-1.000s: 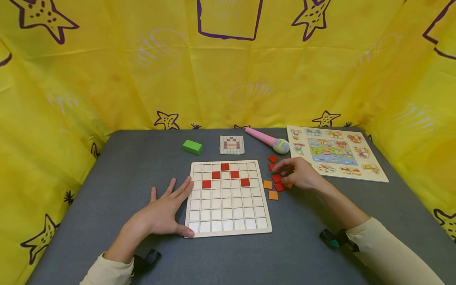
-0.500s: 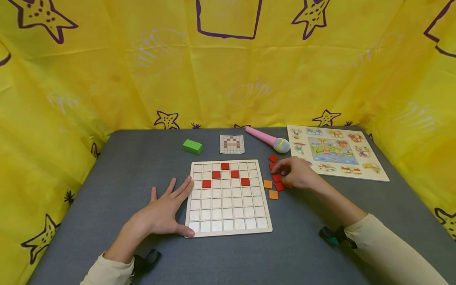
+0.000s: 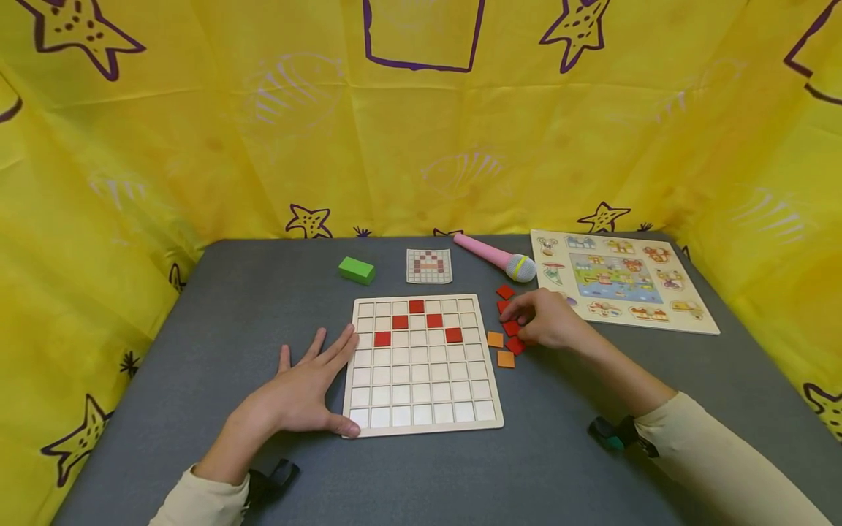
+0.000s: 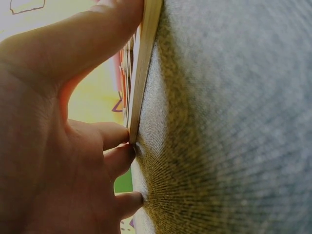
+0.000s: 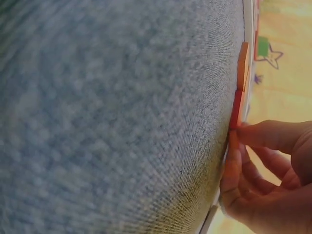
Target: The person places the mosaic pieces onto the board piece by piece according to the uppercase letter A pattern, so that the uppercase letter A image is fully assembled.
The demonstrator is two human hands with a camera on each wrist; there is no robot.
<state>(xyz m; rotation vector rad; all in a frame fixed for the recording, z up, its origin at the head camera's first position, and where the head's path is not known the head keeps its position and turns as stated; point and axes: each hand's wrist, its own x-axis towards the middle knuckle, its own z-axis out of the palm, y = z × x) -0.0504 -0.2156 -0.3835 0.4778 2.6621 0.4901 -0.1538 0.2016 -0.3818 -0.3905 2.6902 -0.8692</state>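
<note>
Against the left side of a pale wooden grid board [image 3: 421, 375], my left hand [image 3: 296, 398] rests with spread fingers and its thumb on the near corner. The left wrist view shows fingertips at the board's edge [image 4: 146, 63]. Five is avoided here: several red tiles [image 3: 416, 307] fill cells in an upward-pointing pattern. Right of the board, my right hand [image 3: 551, 319] is over a small pile, thumb and a finger meeting at the edge of a red tile [image 3: 515, 345]. That red tile [image 5: 236, 108] lies beside an orange tile [image 5: 242, 68] in the right wrist view.
A small pattern card [image 3: 429, 267] lies behind the board, with a green block [image 3: 357, 271] to its left. A pink toy microphone [image 3: 493, 258] and a wooden picture puzzle [image 3: 621, 314] lie at the back right. Yellow cloth [image 3: 421, 146] hangs around the table.
The red tile at my right fingertips has turned slightly. An orange tile that showed beside it is now hidden by the right hand. My left hand and the board stay put.
</note>
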